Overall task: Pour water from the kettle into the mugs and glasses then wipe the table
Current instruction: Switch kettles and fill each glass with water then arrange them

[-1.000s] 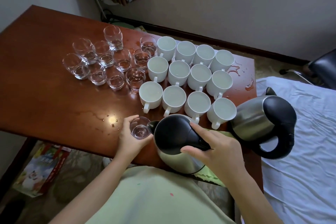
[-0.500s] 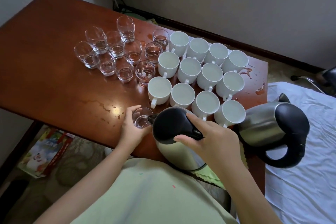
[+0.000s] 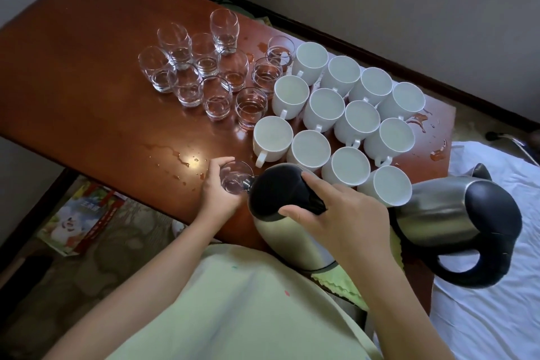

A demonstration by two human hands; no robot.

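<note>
Pouring is well under way, and it looks late in the round: the twelve white mugs (image 3: 339, 114) stand in rows at the table's right end, pale inside, so I judge them filled, though their level is hard to read. The cluster of glasses (image 3: 204, 73) to their left shows water low in most. One glass (image 3: 233, 177) sits at the near edge, the left hand (image 3: 217, 187) curled round it, steadying. The right hand (image 3: 342, 213) grips the black handle of the kettle (image 3: 280, 213), steel body tipped, spout right at that glass's rim. A second kettle (image 3: 458, 219) rests at the right end, untouched. Wiping is all to come: puddles (image 3: 178, 156) shine near the glass, more spill (image 3: 420, 120) beyond the mugs, and a green cloth (image 3: 339, 283) peeks out under the kettle.
</note>
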